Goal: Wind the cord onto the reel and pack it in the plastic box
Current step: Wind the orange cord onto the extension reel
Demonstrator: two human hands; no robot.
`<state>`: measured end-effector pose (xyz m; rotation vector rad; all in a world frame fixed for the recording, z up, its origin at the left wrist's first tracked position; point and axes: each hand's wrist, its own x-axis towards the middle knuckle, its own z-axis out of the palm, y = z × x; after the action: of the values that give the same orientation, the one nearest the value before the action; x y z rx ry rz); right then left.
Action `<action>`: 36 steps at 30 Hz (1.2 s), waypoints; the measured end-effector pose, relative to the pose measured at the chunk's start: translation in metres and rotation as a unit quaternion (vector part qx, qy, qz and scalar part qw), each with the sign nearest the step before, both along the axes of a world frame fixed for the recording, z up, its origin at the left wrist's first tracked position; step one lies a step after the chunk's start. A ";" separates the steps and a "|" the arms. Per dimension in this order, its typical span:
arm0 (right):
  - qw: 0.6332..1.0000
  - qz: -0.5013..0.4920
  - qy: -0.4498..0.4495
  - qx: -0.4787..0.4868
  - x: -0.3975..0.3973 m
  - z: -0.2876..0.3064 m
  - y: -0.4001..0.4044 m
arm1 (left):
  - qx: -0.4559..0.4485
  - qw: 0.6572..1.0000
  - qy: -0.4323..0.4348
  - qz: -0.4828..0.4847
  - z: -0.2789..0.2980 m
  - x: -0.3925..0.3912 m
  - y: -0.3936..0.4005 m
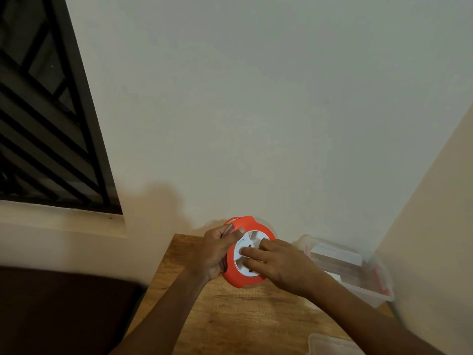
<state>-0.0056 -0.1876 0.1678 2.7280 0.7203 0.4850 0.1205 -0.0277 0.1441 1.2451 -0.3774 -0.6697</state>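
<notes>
An orange reel [244, 279] with a white centre disc [247, 243] is held tilted above the wooden table [230, 316]. My left hand [217, 252] grips its left rim, thumb over the top edge. My right hand [276, 265] lies on the white disc with its fingers pressing into the disc's recesses. A thin orange loop of cord [231, 219] shows at the reel's top left; the rest of the cord is hidden. The clear plastic box [358, 272] stands open to the right of the reel.
A clear lid [330, 344] lies at the table's near right corner. Walls close in behind and to the right of the table. A barred window [46, 124] is at the left, and a dark surface [64, 311] lies left of the table.
</notes>
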 end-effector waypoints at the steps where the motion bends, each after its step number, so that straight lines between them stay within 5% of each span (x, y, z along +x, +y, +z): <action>1: 1.000 -0.002 0.001 -0.001 0.001 0.002 0.000 | 0.002 1.000 -0.001 -0.001 0.001 0.000 0.000; 11: 0.993 -0.107 0.014 0.048 -0.007 0.008 0.000 | 0.003 1.000 0.002 -0.011 -0.005 -0.001 -0.001; 22: 0.986 -0.143 0.091 0.014 -0.007 0.016 -0.005 | 0.006 1.000 -0.002 -0.008 -0.008 -0.004 -0.004; 36: 0.987 -0.137 0.085 0.012 -0.006 0.016 -0.003 | 0.031 0.999 -0.027 -0.021 -0.007 -0.008 0.006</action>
<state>-0.0120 -0.1911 0.1833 2.8561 0.3680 0.2010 0.1128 -0.0214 0.1374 1.3189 -0.4321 -0.6886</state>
